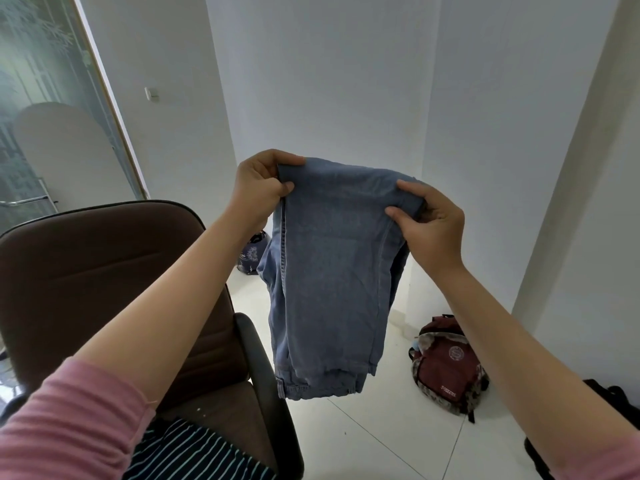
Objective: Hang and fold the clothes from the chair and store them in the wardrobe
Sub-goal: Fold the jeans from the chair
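White walls behind — both hands (261, 188) (429, 223) pinch folded jeans (329, 271) aloft.

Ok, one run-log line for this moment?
hands: left, right hold jeans up, folded | chair: striped garment left | wardrobe: unseen

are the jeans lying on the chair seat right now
No, the jeans hang in the air, pinched at the top fold by the left hand and right hand, beside the chair.
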A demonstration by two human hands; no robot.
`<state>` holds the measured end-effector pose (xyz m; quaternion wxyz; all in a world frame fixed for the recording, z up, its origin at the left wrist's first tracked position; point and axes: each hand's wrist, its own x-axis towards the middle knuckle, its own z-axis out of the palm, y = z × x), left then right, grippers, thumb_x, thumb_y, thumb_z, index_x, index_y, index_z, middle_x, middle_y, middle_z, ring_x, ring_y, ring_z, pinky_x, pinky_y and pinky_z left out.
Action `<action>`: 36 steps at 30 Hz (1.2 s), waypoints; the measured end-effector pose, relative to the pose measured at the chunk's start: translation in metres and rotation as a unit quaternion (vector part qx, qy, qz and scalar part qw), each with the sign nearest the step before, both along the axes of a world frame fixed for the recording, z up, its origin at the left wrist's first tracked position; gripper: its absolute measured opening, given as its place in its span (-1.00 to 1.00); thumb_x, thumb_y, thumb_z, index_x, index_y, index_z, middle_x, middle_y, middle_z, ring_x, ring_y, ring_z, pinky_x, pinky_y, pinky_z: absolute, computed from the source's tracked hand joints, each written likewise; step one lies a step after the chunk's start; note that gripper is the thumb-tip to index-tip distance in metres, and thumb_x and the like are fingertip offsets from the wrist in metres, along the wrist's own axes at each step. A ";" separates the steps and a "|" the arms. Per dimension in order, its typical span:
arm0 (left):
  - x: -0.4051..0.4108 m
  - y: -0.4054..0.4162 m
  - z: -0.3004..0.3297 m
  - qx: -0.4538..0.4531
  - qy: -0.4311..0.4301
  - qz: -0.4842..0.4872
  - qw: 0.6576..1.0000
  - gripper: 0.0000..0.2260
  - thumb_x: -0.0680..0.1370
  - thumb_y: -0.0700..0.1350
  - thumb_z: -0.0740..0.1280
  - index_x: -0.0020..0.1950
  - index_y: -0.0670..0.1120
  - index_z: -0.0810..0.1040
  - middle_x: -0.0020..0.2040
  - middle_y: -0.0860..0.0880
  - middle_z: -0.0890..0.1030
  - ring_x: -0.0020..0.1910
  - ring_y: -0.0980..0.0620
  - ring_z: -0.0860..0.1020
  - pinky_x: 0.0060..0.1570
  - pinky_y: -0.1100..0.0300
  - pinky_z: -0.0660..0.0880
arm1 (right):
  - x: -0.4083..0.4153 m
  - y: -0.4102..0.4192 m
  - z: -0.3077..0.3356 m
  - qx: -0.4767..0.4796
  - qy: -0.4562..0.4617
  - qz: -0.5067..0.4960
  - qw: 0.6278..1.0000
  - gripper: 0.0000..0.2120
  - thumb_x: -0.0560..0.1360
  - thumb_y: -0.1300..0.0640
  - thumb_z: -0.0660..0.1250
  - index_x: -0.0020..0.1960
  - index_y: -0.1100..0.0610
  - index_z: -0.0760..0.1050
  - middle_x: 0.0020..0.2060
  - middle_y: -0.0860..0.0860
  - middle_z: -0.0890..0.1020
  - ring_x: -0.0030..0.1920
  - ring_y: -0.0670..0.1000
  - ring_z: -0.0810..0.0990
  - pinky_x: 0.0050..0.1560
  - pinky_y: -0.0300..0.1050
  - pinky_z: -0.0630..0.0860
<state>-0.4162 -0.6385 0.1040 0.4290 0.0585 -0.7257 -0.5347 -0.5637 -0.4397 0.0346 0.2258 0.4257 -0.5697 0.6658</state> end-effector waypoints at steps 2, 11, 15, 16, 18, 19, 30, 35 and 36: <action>0.001 -0.001 -0.001 -0.026 -0.013 0.005 1.000 -0.51 0.38 -0.57 0.21 -0.20 0.03 0.64 -0.25 0.12 0.67 -0.17 0.10 0.59 -0.08 0.14 0.52 | 0.000 -0.001 0.003 -0.017 -0.007 -0.007 1.000 -0.68 0.35 0.31 0.52 0.06 0.08 0.60 -0.03 -0.15 0.62 0.00 -0.21 0.60 0.07 -0.27 0.55; 0.003 0.005 0.002 -0.141 -0.023 0.016 0.990 -0.58 0.44 -0.51 0.23 -0.08 0.02 0.58 -0.12 0.10 0.61 -0.12 0.19 0.56 -0.09 0.26 0.49 | -0.002 0.005 0.013 -0.058 -0.029 -0.012 0.998 -0.73 0.36 0.33 0.51 0.00 0.10 0.58 -0.09 -0.09 0.63 -0.03 -0.08 0.62 0.05 -0.22 0.57; 0.000 0.007 0.005 -0.088 0.005 0.021 0.996 -0.58 0.44 -0.50 0.22 -0.11 0.03 0.59 -0.14 0.10 0.63 -0.21 0.17 0.57 -0.18 0.26 0.48 | 0.001 0.008 0.016 -0.050 -0.002 -0.017 0.999 -0.73 0.38 0.31 0.49 0.02 0.10 0.57 -0.08 -0.13 0.62 -0.04 -0.13 0.62 0.04 -0.25 0.56; -0.002 0.008 0.006 -0.073 0.010 0.021 0.997 -0.59 0.44 -0.50 0.22 -0.12 0.03 0.59 -0.14 0.08 0.63 -0.23 0.14 0.55 -0.19 0.24 0.48 | 0.002 0.008 0.017 -0.047 0.004 -0.017 0.999 -0.74 0.39 0.31 0.49 0.03 0.10 0.57 -0.07 -0.13 0.62 -0.03 -0.13 0.62 0.05 -0.25 0.56; -0.003 0.009 0.006 -0.054 0.015 0.023 0.998 -0.61 0.44 -0.50 0.22 -0.16 0.00 0.59 -0.19 0.07 0.62 -0.25 0.13 0.53 -0.18 0.21 0.47 | 0.002 0.011 0.018 -0.040 0.017 -0.018 0.999 -0.74 0.40 0.30 0.49 0.04 0.11 0.57 -0.06 -0.13 0.62 -0.02 -0.10 0.62 0.06 -0.23 0.56; -0.003 0.009 0.007 -0.048 0.017 0.026 0.998 -0.62 0.44 -0.50 0.23 -0.18 -0.01 0.60 -0.22 0.09 0.62 -0.25 0.14 0.53 -0.16 0.20 0.47 | 0.001 0.013 0.019 -0.035 0.023 -0.020 0.999 -0.74 0.40 0.30 0.49 0.05 0.10 0.57 -0.05 -0.12 0.63 -0.01 -0.09 0.62 0.06 -0.22 0.56; 0.002 0.016 0.005 -0.090 0.037 0.059 0.994 -0.66 0.46 -0.46 0.28 -0.20 -0.01 0.59 -0.15 0.08 0.62 -0.18 0.19 0.57 -0.15 0.33 0.50 | 0.005 0.017 0.036 -0.060 -0.024 -0.006 0.998 -0.80 0.42 0.30 0.46 -0.12 0.02 0.56 -0.17 -0.15 0.61 -0.14 -0.19 0.58 0.00 -0.26 0.54; 0.006 0.017 0.008 -0.089 0.050 0.074 0.992 -0.64 0.44 -0.47 0.27 -0.27 0.00 0.59 -0.22 0.06 0.61 -0.22 0.15 0.56 -0.14 0.30 0.47 | 0.006 0.018 0.038 -0.033 -0.010 -0.022 0.999 -0.85 0.43 0.24 0.47 -0.10 0.02 0.59 -0.17 -0.16 0.62 -0.13 -0.16 0.58 0.00 -0.28 0.53; 0.007 0.018 0.009 -0.091 0.053 0.075 0.992 -0.64 0.44 -0.47 0.27 -0.28 -0.01 0.59 -0.22 0.05 0.62 -0.22 0.18 0.57 -0.13 0.32 0.47 | 0.005 0.019 0.036 -0.019 0.006 -0.047 0.999 -0.85 0.43 0.19 0.48 -0.08 -0.01 0.59 -0.15 -0.13 0.63 -0.10 -0.10 0.57 0.01 -0.28 0.49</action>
